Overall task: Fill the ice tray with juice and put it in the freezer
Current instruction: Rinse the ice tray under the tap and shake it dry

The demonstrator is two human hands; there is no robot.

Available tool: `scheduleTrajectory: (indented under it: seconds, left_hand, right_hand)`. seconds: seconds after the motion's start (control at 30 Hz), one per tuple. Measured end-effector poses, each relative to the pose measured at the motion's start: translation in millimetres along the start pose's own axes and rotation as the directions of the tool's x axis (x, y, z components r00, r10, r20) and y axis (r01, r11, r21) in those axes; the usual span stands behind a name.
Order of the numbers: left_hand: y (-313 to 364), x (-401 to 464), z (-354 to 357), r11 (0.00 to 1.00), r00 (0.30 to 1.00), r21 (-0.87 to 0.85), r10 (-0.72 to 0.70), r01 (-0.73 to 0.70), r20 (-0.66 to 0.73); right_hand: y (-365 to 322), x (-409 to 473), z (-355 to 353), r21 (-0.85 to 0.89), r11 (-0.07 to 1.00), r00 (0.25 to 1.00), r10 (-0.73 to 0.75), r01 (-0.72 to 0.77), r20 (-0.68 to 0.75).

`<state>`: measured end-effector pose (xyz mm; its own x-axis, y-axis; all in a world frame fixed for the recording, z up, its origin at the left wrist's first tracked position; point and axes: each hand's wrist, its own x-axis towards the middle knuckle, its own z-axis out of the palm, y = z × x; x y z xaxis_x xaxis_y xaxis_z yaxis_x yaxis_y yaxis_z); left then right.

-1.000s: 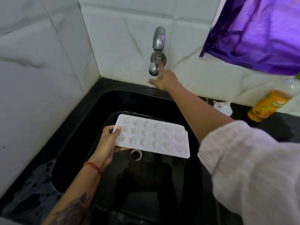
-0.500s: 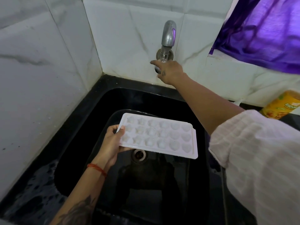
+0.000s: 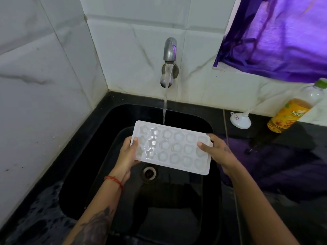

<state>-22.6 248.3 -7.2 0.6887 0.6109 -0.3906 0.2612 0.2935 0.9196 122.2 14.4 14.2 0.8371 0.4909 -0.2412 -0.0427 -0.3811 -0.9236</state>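
Note:
A white ice tray with several moulded cells is held level over the black sink. My left hand grips its left short edge and my right hand grips its right short edge. Water runs from the metal wall tap in a thin stream that falls at the tray's far edge, and some left cells glisten with water. A juice bottle with orange liquid, a yellow label and a green cap leans against the wall on the counter at right.
A small white funnel lies on the black counter between sink and bottle. The drain sits below the tray. White marble tiles form the corner behind; a purple curtain hangs at upper right. The left counter is wet.
My right hand left the tap handle and took the tray's right edge. Water now runs from the tap. The tray has shifted under the stream, held by both hands.

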Motion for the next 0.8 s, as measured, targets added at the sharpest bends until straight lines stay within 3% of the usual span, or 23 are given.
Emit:
scheduleTrajectory:
  seconds: [0.07,0.13,0.2,0.27,0.37,0.5,0.6,0.7,0.8]
  left_hand:
    - [5.2,1.6,1.1,0.996,0.996,-0.017,-0.091,0.092,0.024]
    - [10.1,10.1,0.0,0.956,0.969,-0.162,-0.232,0.244,0.089]
    - [16.6,13.7,1.3,0.873,0.935,-0.346,-0.286,0.345,0.210]
    - [22.1,13.9,5.9,0.773,0.936,-0.534,-0.232,0.342,0.263]
    - [23.9,15.8,13.4,0.721,0.964,-0.648,-0.114,0.246,0.239]
    - [22.1,15.4,21.6,0.792,0.950,-0.576,-0.017,0.203,0.311]
    - [20.9,17.1,27.4,0.871,0.948,-0.474,0.031,0.130,0.317]
    - [20.4,21.2,26.8,0.946,0.958,-0.319,0.035,0.060,0.284]
    - [18.8,29.1,15.6,0.987,0.993,-0.160,-0.015,0.034,0.116]
  right_hand:
    - [-4.2,-2.5,1.1,0.043,0.990,0.990,-0.135,0.137,-0.030]
    - [-5.8,-4.7,2.1,0.081,0.968,0.971,-0.231,0.235,-0.058]
    - [-5.2,-6.3,3.1,0.108,0.949,0.954,-0.286,0.295,-0.091]
    - [-0.8,-6.3,2.1,0.108,0.950,0.951,-0.280,0.294,-0.131]
    - [10.8,-5.8,-2.4,0.101,0.969,0.971,-0.215,0.225,-0.106]
    - [26.0,-5.1,-13.1,0.344,0.939,0.998,0.001,0.018,-0.055]
    - [28.0,-2.8,-16.4,0.499,0.865,0.981,0.140,-0.056,-0.134]
    - [25.2,-1.6,-11.8,0.489,0.872,0.965,0.152,-0.028,-0.214]
    - [15.6,2.1,-4.1,0.436,0.900,0.971,0.078,0.029,-0.225]
